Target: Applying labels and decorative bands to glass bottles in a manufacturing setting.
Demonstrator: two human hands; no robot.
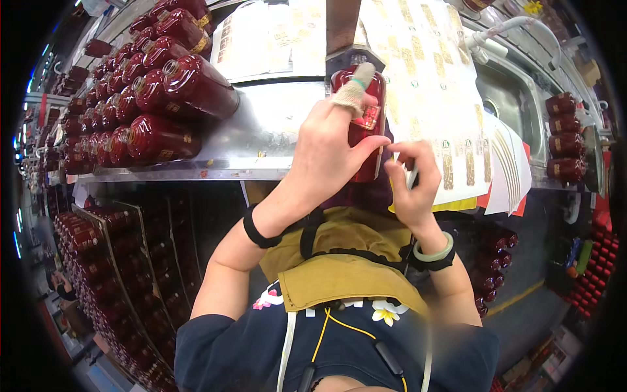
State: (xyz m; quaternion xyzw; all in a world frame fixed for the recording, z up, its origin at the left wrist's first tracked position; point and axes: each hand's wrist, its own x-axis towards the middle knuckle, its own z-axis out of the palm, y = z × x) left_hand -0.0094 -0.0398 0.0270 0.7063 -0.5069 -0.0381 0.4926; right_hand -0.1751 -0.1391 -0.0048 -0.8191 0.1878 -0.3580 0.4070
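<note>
Covering part of the bottle (pixel 367 166): the left hand (pixel 323 147), palm down, its thumb and wrapped finger spread apart over the glass.
Wrapped finger: wears a beige cloth cot (pixel 349 97) with a green band, and points away from the person, toward the bottle's neck.
Right hand (pixel 417 179): just beside the bottle, fingers curled, thumb and forefinger close to each other near the left thumb's tip; whether they pinch anything, I cannot tell.
Bottle: dark red, directly in front of the person at the counter's near edge, its neck pointing away; a small red and gold label (pixel 370 117) shows below the wrapped finger.
Sheets (pixel 424 85): white, bearing rows of gold strips, spread just right of the bottle; another pale sheet (pixel 271 42) lies at the far left.
Counter (pixel 261 124): bare shiny metal between the left hand and a large pile of red bottles (pixel 199 85).
Sink (pixel 522 98): metal, beyond the sheets on the right, with a pale tap (pixel 513 27) above it.
Racks (pixel 104 261): low on the left, packed with more red bottles.
Wrists: a black band (pixel 258 228) on the left; a pale green bangle (pixel 436 249) on the right.
Clothing: mustard apron (pixel 353 281) over a dark flowered shirt (pixel 248 346).
</note>
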